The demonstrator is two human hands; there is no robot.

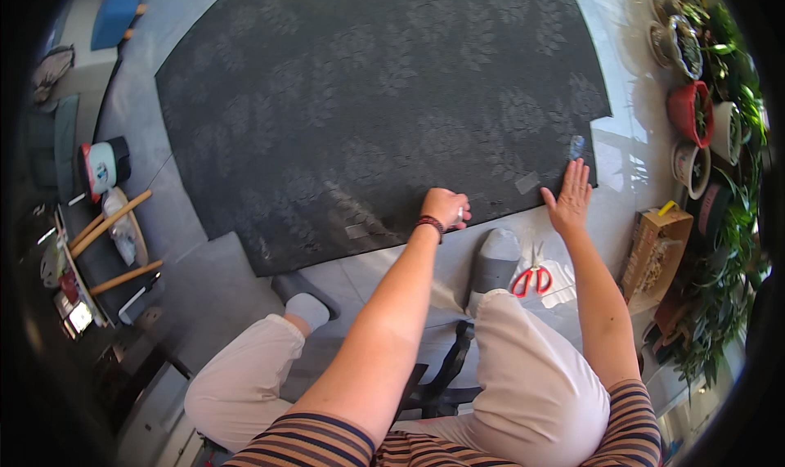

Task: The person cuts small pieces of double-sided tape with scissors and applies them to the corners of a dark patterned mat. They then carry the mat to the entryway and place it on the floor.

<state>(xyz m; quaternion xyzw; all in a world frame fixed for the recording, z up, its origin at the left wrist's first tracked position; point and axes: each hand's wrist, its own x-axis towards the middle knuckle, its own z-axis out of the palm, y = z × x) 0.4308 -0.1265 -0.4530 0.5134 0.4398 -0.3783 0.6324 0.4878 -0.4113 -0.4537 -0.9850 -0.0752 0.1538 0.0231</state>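
Note:
A dark grey floral-patterned cloth or mat [380, 99] lies spread on the floor. Near its front edge, my left hand [446, 208], with a beaded bracelet at the wrist, is closed around a small pale, shiny object, mostly hidden by the fingers. My right hand [570, 197] rests palm down at the near right corner, fingers extended. Just beyond its fingertips is a shiny, bluish transparent piece [576, 147]. Translucent patches that look like tape lie on the mat, one [527, 183] between my hands and another [356, 231] to the left.
Red-handled scissors [532, 280] lie on white paper [559, 284] by my right foot. Potted plants [699, 114] and a cardboard box [657, 258] line the right side. At the left are an upturned stool or small table with wooden legs [111, 223] and a blue seat [115, 14].

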